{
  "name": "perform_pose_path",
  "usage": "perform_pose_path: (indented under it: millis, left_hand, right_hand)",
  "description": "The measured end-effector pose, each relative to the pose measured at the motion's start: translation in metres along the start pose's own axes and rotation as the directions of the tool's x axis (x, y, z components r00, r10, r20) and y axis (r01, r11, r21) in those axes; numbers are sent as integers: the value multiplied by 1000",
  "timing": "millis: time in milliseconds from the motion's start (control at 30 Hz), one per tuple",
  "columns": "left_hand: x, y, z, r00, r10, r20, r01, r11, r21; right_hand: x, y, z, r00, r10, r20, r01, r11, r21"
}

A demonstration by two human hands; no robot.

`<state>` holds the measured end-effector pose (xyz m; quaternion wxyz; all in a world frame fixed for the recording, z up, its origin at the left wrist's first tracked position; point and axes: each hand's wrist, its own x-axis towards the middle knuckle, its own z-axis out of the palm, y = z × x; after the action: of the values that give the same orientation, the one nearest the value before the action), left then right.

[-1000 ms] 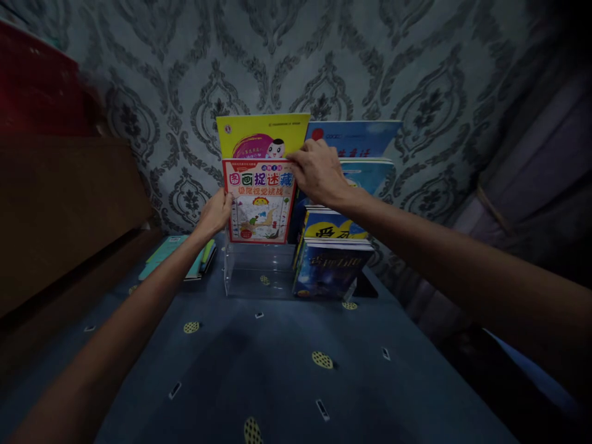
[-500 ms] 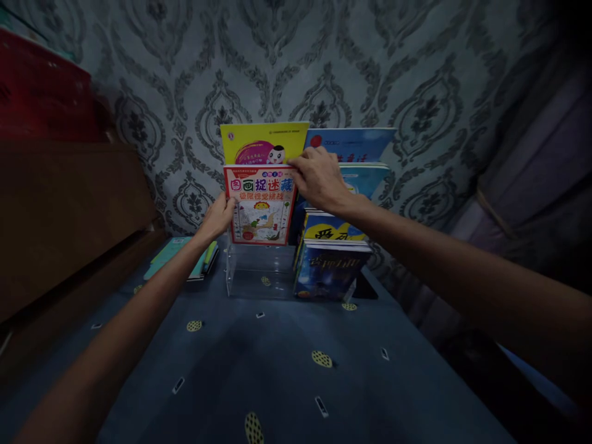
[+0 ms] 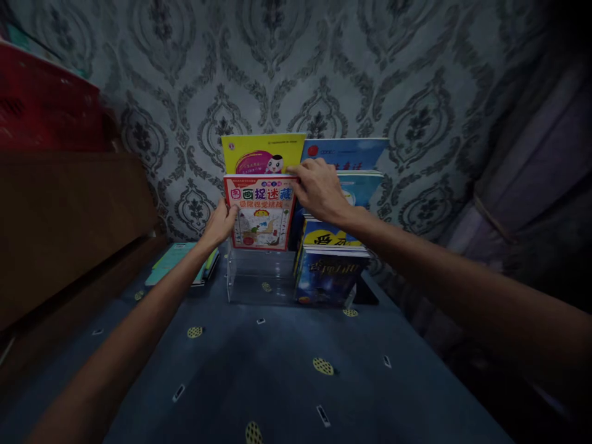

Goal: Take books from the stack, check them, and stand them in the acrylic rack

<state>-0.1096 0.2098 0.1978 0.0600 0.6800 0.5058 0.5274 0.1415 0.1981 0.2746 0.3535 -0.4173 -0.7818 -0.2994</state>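
The red book [image 3: 261,229] stands upright in the clear stand [image 3: 250,277], in front of a taller yellow book [image 3: 254,145] and above the stand's bare front tier. I have the left hand [image 3: 221,223] clamped on its left edge, thumb on the cover; the right hand [image 3: 319,188] has its fingertips at the top right corner, though from here I can't tell whether they pinch it or only steady it. I read this step as squaring the book in its slot; the next move seems to call for light, even pressure from both sides. Rightward stands a dark blue book [image 3: 328,277]; leftward, a flat stack of books [image 3: 173,262] lies on the tablecloth [image 3: 259,382].
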Motion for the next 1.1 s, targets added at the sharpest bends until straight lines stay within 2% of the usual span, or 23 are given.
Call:
perform_pose_path:
  millis: [200,400,567,633,700,733,800,933,1033,1100]
  left_hand:
    - [-2,3,-4,1000,-18,19,18,1000,-8]
    - [-6,2,-6,999,-2,38,3,1000,-20]
    - [-7,-9,-14,997,38,63,-33,997,-66]
    - [-11,-23,-22,998,31,48,-30,999,-19]
    - [-19,-42,-32,997,-27,67,14,982,188]
    - [-26,-54,-37,992,-81,92,47,945,323]
    - [-45,-78,-46,961,-230,156,103,817,568]
    - [-90,-119,-55,866,-410,288,101,706,701]
    - [-114,-136,-55,812,-437,386,10,673,740]
    - [-123,-141,-55,804,-428,413,-41,652,757]
  right_hand:
    - [-5,1,2,998,-27,-65,28,1000,4]
    - [-9,-2,3,997,-34,-71,34,999,-1]
    - [-12,-5,7,996,-38,-82,40,999,18]
    - [-15,-8,5,995,-44,-87,47,998,38]
    - [-19,-12,-1,992,-62,-105,68,996,51]
    - [-22,-14,-5,989,-76,-127,84,995,57]
    - [-31,-23,-14,977,-109,-184,125,989,79]
    - [-69,-58,-24,947,-180,-267,236,952,194]
    - [-115,-97,-12,931,-240,-274,328,880,344]
    - [-150,-123,3,934,-282,-219,352,827,439]
